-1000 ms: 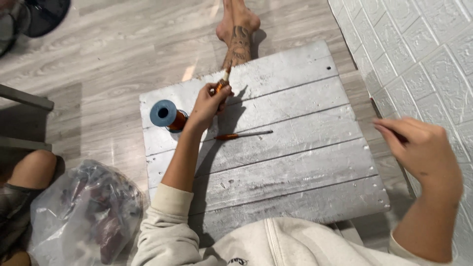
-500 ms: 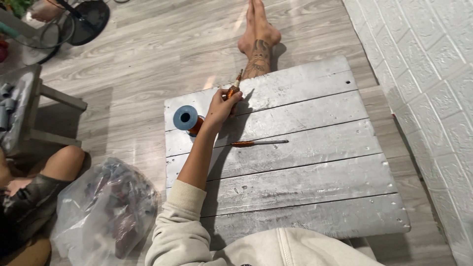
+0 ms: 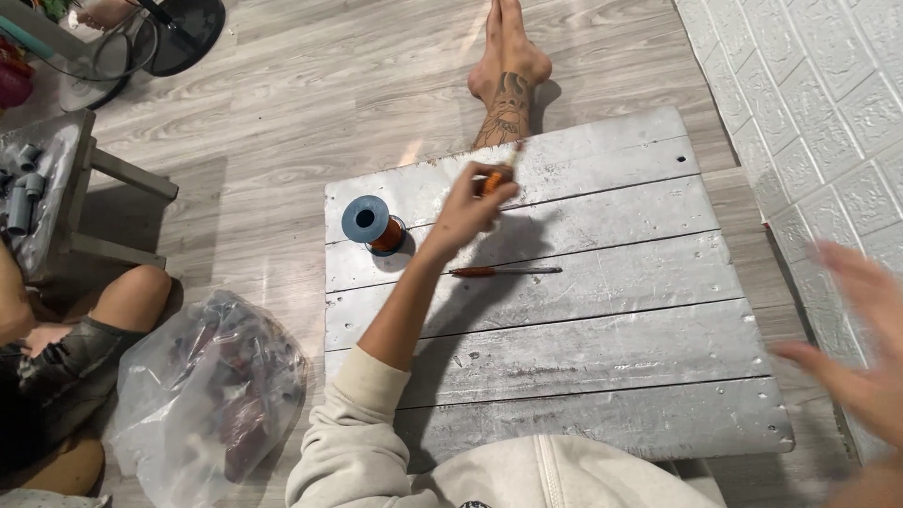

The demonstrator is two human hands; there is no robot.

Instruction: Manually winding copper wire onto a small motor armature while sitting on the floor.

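Your left hand (image 3: 467, 209) is closed on a small orange-handled tool (image 3: 499, 174), fingers pinched around its handle. The tool is raised just above the table (image 3: 602, 348), near the far edge and about midway along it; its tip points away from you, toward the far edge. The tool is slightly blurred, so its tip shape cannot be read.

A spool (image 3: 372, 225) with a blue flange and orange winding lies near the far left corner of the table, just left of your left hand and apart from it. A screwdriver (image 3: 505, 271) with a dark reddish handle lies flat on the table, parallel to the far edge, just nearer to you than your left hand. Its shaft points toward the right edge.

Your right hand (image 3: 861, 353) is off the table, beyond its right edge, near the near right corner. The fingers are spread apart and hold nothing. The hand is blurred.

The table is a low surface of grey painted planks resting on a wood-pattern floor (image 3: 310, 103). Your bare foot (image 3: 508, 71) extends onto the floor beyond the far edge. A white textured wall (image 3: 809, 113) runs along the right side.

Left of the table, on the floor, lies a clear plastic bag (image 3: 212, 395) with dark contents. Another person's knee (image 3: 122, 301) is beside the bag. A grey bench (image 3: 56, 188) stands further left.
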